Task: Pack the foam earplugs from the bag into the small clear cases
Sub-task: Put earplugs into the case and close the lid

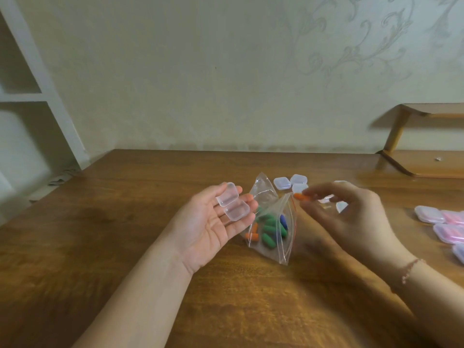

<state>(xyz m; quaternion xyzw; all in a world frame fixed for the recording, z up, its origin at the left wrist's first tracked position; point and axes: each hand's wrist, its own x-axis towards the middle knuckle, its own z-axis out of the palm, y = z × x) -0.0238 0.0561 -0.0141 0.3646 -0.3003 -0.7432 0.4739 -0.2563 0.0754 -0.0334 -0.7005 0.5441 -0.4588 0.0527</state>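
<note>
A clear zip bag (272,222) stands on the wooden table (125,222) at the centre, holding several green, blue and orange foam earplugs. My left hand (213,222) lies palm up just left of the bag, with an open clear case (232,204) resting on its fingers, lid flipped back. My right hand (344,217) hovers right of the bag's mouth and pinches an orange earplug (298,196) between thumb and fingertips. Several empty clear cases (291,182) lie behind the bag, partly hidden by my right hand.
Several closed cases with pink contents (447,222) lie at the table's right edge. A small wooden shelf (421,162) stands at the back right against the wall. A white shelving unit (30,96) is at the left.
</note>
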